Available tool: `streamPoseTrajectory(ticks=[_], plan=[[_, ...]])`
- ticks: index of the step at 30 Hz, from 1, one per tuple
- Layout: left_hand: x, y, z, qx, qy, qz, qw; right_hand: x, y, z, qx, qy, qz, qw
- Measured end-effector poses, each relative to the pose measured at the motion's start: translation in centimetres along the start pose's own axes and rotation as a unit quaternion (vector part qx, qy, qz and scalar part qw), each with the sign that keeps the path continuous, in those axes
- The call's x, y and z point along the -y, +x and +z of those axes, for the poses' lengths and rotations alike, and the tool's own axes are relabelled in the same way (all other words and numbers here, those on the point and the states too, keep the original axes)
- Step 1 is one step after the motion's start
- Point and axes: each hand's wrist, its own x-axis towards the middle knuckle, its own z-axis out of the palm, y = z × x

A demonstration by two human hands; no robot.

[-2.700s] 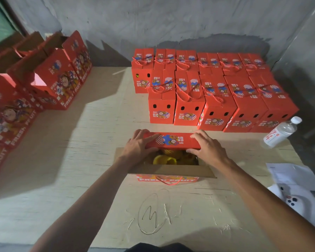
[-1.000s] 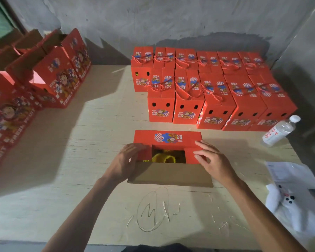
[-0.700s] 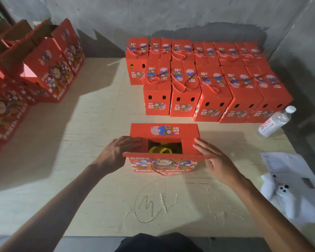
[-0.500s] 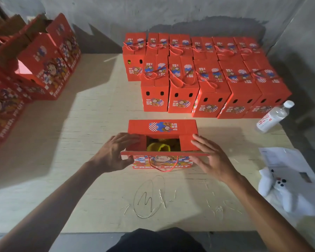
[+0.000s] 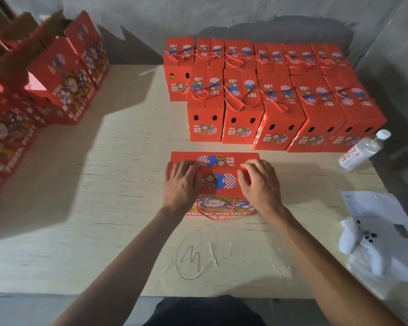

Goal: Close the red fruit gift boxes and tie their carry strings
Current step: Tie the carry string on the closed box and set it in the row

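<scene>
Red fruit gift box (image 5: 218, 182) at table (image 5: 118, 184) centre: near flap now folded down, fruit no longer visible. Left hand (image 5: 183, 184), right hand (image 5: 259, 182) press lid, holding nothing. Carry string (image 5: 216, 211) untied.

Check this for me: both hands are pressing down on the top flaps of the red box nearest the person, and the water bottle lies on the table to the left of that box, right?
Not quite. The water bottle lies to the right of the red box, not the left, as the head view shows. The rest holds: the left hand and right hand both press on its top flaps.
</scene>
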Motion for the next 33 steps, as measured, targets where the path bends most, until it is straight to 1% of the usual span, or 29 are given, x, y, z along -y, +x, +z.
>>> streamPoseTrajectory(ticks=[2, 8, 10, 19, 22, 25, 29, 33], plan=[[-0.1, 0.3, 0.5, -0.021, -0.004, 0.031, 0.999, 0.3, 0.3, 0.9, -0.034, -0.015, -0.006, 0.999], [-0.2, -0.5, 1.0, -0.059, 0.015, 0.044, 0.997, 0.3, -0.6, 1.7, -0.108, 0.021, 0.000, 0.994], [0.0, -0.6, 1.1, -0.069, 0.010, 0.051, 0.996, 0.4, -0.6, 1.7, -0.119, 0.024, 0.002, 0.993], [0.5, -0.1, 1.8, -0.080, -0.034, 0.043, 0.995, 0.8, -0.3, 1.5, -0.098, 0.026, 0.033, 0.994], [0.3, 0.2, 1.6, -0.073, -0.046, 0.041, 0.995, 0.9, -0.3, 1.3, -0.095, 0.030, 0.036, 0.994], [0.1, 0.9, 1.4, -0.036, -0.074, 0.020, 0.996, 0.5, -0.3, 1.2, -0.078, 0.066, 0.035, 0.994], [-1.0, 1.7, 1.4, 0.009, -0.076, 0.007, 0.997, 0.3, -0.1, 1.5, -0.033, 0.083, 0.043, 0.995], [-3.0, 1.4, 2.0, 0.044, -0.061, -0.050, 0.996, -0.1, 0.1, 1.7, 0.026, 0.087, 0.072, 0.993]])
